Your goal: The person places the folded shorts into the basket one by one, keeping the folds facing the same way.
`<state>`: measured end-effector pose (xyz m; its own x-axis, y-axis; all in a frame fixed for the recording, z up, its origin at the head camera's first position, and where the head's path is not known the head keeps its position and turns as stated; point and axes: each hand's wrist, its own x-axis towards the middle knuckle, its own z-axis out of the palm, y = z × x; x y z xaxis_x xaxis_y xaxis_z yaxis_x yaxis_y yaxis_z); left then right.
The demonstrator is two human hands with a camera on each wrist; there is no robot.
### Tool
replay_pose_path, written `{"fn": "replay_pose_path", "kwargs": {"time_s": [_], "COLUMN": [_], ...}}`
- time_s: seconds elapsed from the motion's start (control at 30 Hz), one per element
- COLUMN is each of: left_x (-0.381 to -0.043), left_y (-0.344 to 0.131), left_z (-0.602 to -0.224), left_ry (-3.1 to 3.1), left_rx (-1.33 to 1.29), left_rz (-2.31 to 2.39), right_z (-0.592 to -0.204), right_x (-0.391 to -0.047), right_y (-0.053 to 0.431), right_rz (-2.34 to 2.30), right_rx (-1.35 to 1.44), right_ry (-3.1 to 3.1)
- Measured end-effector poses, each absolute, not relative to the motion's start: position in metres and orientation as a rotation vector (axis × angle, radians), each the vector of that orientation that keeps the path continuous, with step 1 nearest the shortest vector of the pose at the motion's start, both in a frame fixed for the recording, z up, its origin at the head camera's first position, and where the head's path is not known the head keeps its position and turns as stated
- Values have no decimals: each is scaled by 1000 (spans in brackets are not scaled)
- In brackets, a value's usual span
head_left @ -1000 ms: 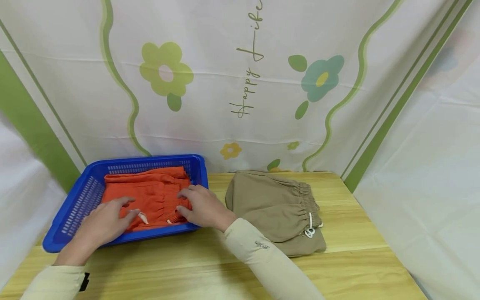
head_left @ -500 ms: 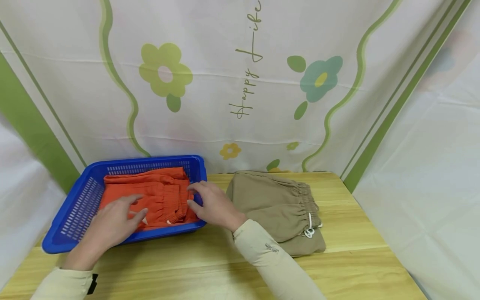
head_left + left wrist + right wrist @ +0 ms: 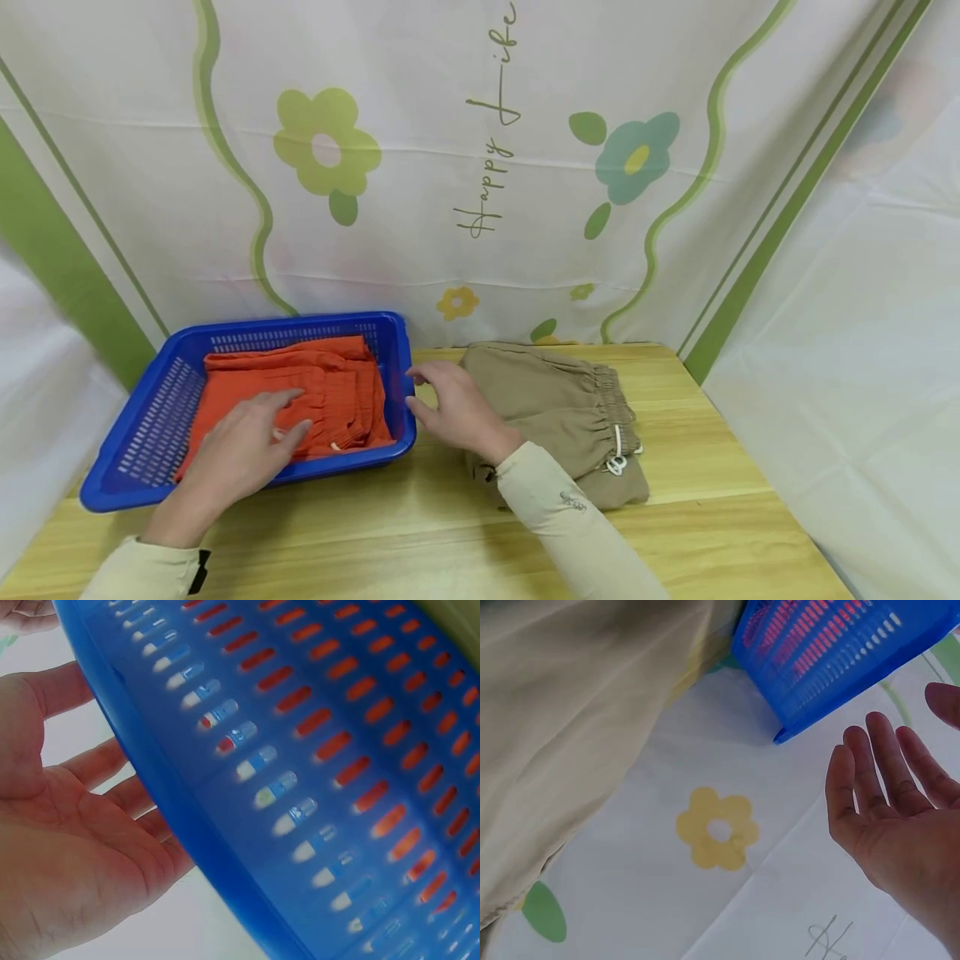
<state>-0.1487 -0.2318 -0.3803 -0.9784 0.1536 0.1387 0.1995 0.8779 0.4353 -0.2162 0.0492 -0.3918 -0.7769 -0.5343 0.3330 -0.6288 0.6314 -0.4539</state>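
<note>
Folded orange trousers (image 3: pixel 255 379) with a gathered elastic waist lie inside a blue plastic basket (image 3: pixel 408 342). Over the front of the basket hovers my left hand (image 3: pixel 240 454), fingers loosely spread and holding nothing; in the left wrist view its palm (image 3: pixel 75 832) shows beside the basket's rim. My right hand (image 3: pixel 465 412) is just outside the basket's right rim, its fingers relaxed and parted, nothing in them. Under and behind that wrist lie folded khaki trousers (image 3: pixel 555 400) with a white drawstring. The right wrist view has the basket's perforated wall (image 3: pixel 832 652) beyond the right fingertips.
Basket and khaki trousers stand on a light wooden table (image 3: pixel 360 542), near its back edge. A white curtain (image 3: pixel 420 208) printed with flowers hangs right behind them, and white cloth (image 3: pixel 847 400) closes off the right side.
My right hand has moved right, from over the orange trousers to outside the basket's rim. The left hand has shifted slightly right. Both pairs of trousers stay in place.
</note>
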Motion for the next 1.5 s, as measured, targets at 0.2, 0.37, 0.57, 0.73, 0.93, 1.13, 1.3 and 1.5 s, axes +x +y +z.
{"fn": "replay_pose_path", "kwargs": {"time_s": [0.2, 0.37, 0.57, 0.73, 0.93, 1.13, 1.3, 1.5], "left_x": [-149, -150, -149, -149, -149, -150, -150, -150], "left_y": [-225, -219, -213, -205, -197, -191, -186, -179], "left_z": [-382, -382, -381, -381, -381, -382, -382, -383], "left_ry": [-2947, -2930, -2924, -2915, -2899, -2865, -2861, -2852], "left_rx": [-286, -309, -317, -322, -329, -368, -374, -393], "left_rz": [-679, -640, -642, -649, -648, -671, -696, -704], "right_z": [-392, -390, -390, -392, -396, -398, -399, -400], "right_x": [-217, -217, -218, -217, -216, -215, -214, -213], "right_y": [62, 73, 83, 90, 100, 110, 120, 130], "right_rz": [876, 884, 866, 851, 856, 844, 854, 877], "right_rx": [933, 896, 893, 889, 888, 869, 836, 813], "right_ry": [-2692, -2698, -2688, -2680, -2648, -2643, -2654, -2657]}}
